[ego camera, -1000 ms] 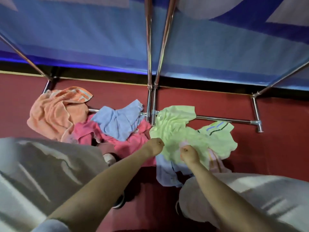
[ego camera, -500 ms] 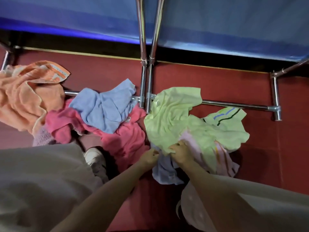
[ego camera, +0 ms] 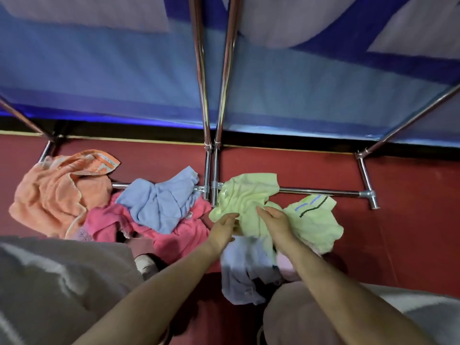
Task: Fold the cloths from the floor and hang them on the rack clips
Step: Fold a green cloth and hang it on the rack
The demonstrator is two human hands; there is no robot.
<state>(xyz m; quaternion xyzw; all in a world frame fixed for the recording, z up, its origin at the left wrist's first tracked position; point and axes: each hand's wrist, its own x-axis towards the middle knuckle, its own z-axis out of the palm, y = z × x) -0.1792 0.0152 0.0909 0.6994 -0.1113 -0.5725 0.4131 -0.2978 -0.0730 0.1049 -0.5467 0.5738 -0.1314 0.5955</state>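
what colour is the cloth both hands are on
Light yellow-green cloth, clearest in the head view.

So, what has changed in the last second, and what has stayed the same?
Both hands have moved up on the light green cloth. The left hand and the right hand, fists a second ago, now lie on it with looser fingers; whether they grip it is unclear. The orange cloth, the blue cloth and the pink cloth lie as before.

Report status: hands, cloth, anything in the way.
Left hand and right hand both on the green cloth, grip unclear. Cloth crumpled on the floor, draped over the rack's base bar. Lavender cloth underneath.
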